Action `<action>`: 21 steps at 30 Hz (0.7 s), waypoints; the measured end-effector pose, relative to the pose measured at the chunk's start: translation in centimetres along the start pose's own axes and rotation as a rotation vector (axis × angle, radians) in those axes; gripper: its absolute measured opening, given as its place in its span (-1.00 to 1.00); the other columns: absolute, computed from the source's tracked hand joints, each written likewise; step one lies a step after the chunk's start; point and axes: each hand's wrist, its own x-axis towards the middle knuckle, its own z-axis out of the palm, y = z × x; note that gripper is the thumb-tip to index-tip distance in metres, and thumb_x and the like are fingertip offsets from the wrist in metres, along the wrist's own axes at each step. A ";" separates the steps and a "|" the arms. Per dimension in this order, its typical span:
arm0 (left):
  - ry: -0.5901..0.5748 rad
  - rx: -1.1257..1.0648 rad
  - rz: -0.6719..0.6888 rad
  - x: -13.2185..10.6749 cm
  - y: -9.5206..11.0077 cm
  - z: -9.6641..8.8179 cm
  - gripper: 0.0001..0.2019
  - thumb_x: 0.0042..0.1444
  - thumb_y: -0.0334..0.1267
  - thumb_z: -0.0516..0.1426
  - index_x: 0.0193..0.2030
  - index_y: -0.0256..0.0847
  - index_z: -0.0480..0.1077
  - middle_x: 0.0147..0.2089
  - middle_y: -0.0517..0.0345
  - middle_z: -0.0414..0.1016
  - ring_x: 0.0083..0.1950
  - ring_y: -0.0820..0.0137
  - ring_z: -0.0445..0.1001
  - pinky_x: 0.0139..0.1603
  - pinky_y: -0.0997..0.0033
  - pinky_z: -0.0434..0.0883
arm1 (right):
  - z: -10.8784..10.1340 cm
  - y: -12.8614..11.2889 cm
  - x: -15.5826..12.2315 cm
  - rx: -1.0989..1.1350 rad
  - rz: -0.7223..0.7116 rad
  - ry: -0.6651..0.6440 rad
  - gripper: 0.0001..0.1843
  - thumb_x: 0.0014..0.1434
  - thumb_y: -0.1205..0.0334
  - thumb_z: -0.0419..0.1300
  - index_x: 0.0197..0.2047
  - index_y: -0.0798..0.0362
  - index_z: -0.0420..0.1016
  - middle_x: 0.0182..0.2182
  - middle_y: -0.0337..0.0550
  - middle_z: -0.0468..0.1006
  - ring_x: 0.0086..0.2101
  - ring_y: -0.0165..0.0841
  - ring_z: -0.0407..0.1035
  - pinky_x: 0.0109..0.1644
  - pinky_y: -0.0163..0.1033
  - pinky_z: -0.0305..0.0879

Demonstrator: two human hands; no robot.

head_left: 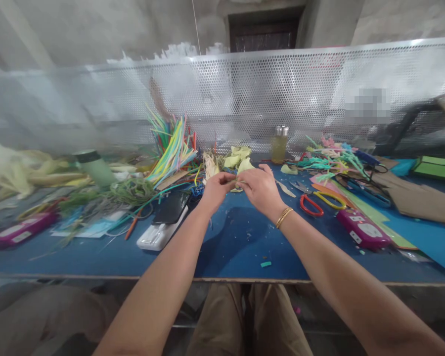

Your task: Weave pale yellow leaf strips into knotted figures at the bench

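My left hand (217,189) and my right hand (260,187) meet above the middle of the blue table, fingertips pinched close together. Between them runs a thin greenish strip (239,182), mostly covered by the fingers, so its exact kind cannot be made out. Just behind the hands are crumpled pale yellow-green pieces (239,157), like husk or paper leaves. A dry tan bunch (210,165) lies beyond my left hand. To the right of my right hand, a pale pointed strip (285,190) rests on the table near red-and-yellow-handled scissors (311,203).
On the left are a black phone (172,206) on a white power bank (159,237), green cord (131,192) and colourful pipe-cleaner-like stems (174,151). A glass bottle (279,144) stands behind. Rightward lie a magenta device (362,228) and cardboard (422,193). Perforated metal (259,94) bounds the back.
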 end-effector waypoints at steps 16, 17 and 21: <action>-0.144 -0.030 -0.023 -0.6 0.6 0.4 -0.72 -0.18 -0.24 0.40 -0.25 -0.18 0.60 -0.35 0.10 0.59 -0.33 0.38 0.46 -0.26 0.36 0.38 | 2.8 1.7 -0.3 0.342 0.460 0.239 -0.85 0.17 0.17 0.11 -0.38 0.01 0.24 -0.38 -0.13 0.46 -0.33 -0.28 0.33 -0.25 -0.21 0.18; -0.145 -0.029 -0.018 -0.7 0.6 0.5 -0.71 -0.19 -0.25 0.40 -0.25 -0.17 0.60 -0.33 0.10 0.59 -0.32 0.38 0.47 -0.24 0.36 0.39 | 2.9 1.7 -0.3 0.353 0.475 0.245 -0.84 0.16 0.17 0.11 -0.39 0.00 0.23 -0.40 -0.14 0.45 -0.35 -0.29 0.32 -0.26 -0.21 0.18; -0.133 -0.039 0.011 -0.7 0.5 0.7 -0.71 -0.20 -0.29 0.41 -0.25 -0.18 0.58 -0.27 0.10 0.60 -0.27 0.38 0.50 -0.17 0.36 0.43 | 3.0 1.5 -0.2 0.363 0.532 0.261 -0.83 0.12 0.16 0.11 -0.43 -0.01 0.19 -0.47 -0.20 0.40 -0.40 -0.31 0.28 -0.30 -0.21 0.16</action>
